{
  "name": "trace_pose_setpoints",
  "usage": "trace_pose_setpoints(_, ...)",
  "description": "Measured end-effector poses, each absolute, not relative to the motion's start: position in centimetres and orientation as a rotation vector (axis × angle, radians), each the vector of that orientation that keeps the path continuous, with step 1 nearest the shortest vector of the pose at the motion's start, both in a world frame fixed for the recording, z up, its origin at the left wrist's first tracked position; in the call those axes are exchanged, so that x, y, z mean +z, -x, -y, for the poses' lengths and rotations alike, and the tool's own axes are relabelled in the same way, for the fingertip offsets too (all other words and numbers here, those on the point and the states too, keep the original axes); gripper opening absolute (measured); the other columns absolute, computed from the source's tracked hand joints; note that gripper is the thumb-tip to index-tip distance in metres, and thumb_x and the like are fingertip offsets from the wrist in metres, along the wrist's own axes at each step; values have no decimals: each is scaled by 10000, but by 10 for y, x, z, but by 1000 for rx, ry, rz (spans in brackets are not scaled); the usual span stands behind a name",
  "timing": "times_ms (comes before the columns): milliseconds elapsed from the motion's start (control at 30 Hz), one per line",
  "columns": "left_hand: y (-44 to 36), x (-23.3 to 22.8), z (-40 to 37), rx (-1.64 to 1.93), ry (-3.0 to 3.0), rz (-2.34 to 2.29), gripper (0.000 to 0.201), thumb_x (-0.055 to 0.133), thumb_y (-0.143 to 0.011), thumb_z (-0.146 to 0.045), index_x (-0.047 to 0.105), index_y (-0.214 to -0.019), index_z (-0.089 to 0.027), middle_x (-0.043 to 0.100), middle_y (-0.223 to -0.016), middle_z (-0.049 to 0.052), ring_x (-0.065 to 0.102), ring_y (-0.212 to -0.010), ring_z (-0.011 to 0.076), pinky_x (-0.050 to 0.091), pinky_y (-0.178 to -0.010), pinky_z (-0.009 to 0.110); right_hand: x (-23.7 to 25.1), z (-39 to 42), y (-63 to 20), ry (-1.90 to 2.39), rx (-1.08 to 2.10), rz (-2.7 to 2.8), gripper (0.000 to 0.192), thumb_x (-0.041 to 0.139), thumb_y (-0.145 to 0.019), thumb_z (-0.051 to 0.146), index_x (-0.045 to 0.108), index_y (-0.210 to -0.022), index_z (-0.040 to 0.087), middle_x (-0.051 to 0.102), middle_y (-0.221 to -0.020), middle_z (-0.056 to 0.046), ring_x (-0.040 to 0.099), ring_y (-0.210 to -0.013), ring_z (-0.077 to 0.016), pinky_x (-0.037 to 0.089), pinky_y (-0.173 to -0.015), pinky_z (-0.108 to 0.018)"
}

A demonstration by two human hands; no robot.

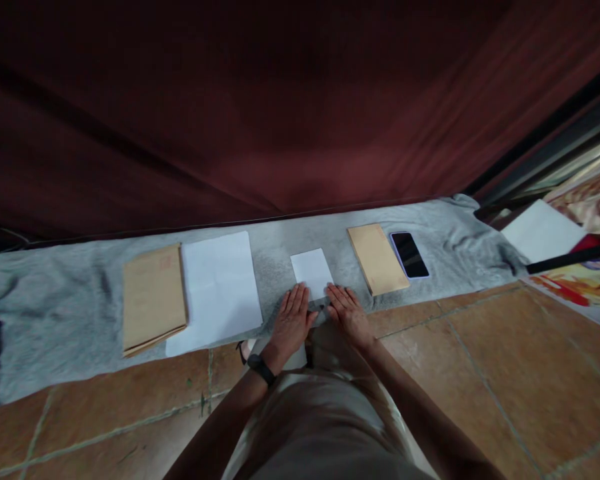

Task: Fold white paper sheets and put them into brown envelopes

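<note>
A small folded white paper [311, 271] lies on a grey cloth [55, 300] spread on the floor. My left hand [292, 319] lies flat, fingers together, its fingertips touching the paper's near left corner. My right hand [347, 311] lies flat on the cloth, its fingertips at the paper's near right corner. Neither hand grips anything. A black band [261, 367] is on my left wrist.
On the cloth: a brown envelope stack [153, 298] and a large white sheet [221, 288] at left, a brown envelope [377, 258] and a black phone [409, 254] at right. A dark red curtain [280, 100] hangs behind. Brown floor tiles [505, 373] lie in front; another white sheet [543, 231] is far right.
</note>
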State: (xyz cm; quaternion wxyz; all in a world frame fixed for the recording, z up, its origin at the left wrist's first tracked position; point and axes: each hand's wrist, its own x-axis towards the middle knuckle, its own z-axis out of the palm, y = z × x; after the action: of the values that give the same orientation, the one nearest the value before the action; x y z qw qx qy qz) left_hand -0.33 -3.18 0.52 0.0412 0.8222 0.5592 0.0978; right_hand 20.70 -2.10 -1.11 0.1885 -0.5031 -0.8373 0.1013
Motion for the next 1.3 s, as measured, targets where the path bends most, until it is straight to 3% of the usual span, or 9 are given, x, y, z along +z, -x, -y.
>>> trace_pose_setpoints(467,16,-7,-37,410,-2431,-1718,605,293,-1044,-379,371,-1530,-27,365,-1618,202,272,-1542,277,297,-1249,477,-16,21,-204,1413,249,2301,495,407,-1067,281,401,-1557,212,495,-1555,-74,447,-1450,-225,313,-1233,-479)
trace_pose_setpoints(700,13,-10,-42,452,-2385,-1797,614,330,-1040,-406,365,-1546,-60,347,-1632,176,284,-1538,270,276,-1255,470,-15,22,-203,1392,239,2268,490,427,-1060,268,412,-1548,218,514,-1542,-75,465,-1436,-228,328,-1229,-491)
trace_pose_setpoints(1000,17,-9,-44,518,-2443,-1762,563,382,-1029,-400,437,-1512,-116,414,-1601,157,317,-1524,282,351,-1214,506,-5,-5,-178,1452,253,2171,409,445,-1033,244,578,-1406,142,577,-1480,-116,514,-1388,-263,374,-1209,-479)
trace_pose_setpoints(1300,21,-13,-49,593,-2442,-1725,547,360,-1009,-288,417,-1517,-91,493,-1543,180,399,-1483,277,402,-1190,506,-4,-58,-141,1387,230,2346,458,449,-1042,302,520,-1479,187,488,-1560,-93,471,-1429,-231,338,-1224,-436)
